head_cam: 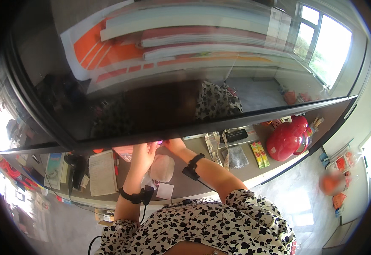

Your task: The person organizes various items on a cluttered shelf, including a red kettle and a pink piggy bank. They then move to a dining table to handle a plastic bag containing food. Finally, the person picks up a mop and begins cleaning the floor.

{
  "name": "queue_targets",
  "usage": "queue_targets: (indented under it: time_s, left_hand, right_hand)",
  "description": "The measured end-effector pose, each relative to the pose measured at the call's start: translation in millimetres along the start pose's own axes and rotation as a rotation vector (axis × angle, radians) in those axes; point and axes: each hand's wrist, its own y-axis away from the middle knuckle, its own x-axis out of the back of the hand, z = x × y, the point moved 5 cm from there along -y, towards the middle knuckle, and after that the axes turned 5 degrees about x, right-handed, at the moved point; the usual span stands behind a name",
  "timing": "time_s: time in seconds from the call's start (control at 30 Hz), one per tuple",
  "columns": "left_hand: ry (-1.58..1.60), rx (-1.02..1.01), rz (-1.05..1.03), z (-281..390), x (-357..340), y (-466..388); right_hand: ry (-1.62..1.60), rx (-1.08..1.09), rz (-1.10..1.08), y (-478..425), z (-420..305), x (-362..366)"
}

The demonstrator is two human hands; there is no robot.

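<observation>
My left hand (pixel 147 152) reaches under the lower edge of a glass-fronted cabinet (pixel 217 121). Its fingers are on a small purple object (pixel 159 142), too little of which shows to name. Close on its right, my right hand (pixel 173 144) is partly cut off by the cabinet edge, so its fingertips are hidden. A pink plastic basket (pixel 123 153) stands just left of my left hand. Between my forearms lies a whitish rounded pouch or bundle (pixel 162 168), with a white paper square (pixel 165 191) nearer the desk's front edge.
Right of my arms are a printed lanyard (pixel 213 148), a grey cloth-like packet (pixel 237 156), yellow-green sachets (pixel 259 154) and a red kettle-like vessel (pixel 285 140). To the left lie a notebook (pixel 102 173) and a black hair dryer (pixel 74 170). The cabinet overhangs the desk (pixel 192 188).
</observation>
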Motion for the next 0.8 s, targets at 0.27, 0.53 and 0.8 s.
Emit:
queue_targets:
  time_s: [0.27, 0.53, 0.8]
  left_hand:
    - [-0.140, -0.125, -0.174, -13.5, -34.1, -29.5]
    - [-0.747, 0.002, -0.420, -74.8, -135.9, -112.3]
    - [-0.820, 0.121, -0.364, -107.8, -157.2, -141.9]
  right_hand:
    - [-0.029, -0.102, 0.058, 51.9, -45.4, 77.1]
    - [0.039, -0.267, 0.087, 143.5, -85.1, 112.1]
    - [0.003, -0.317, 0.245, 214.7, -80.9, 131.3]
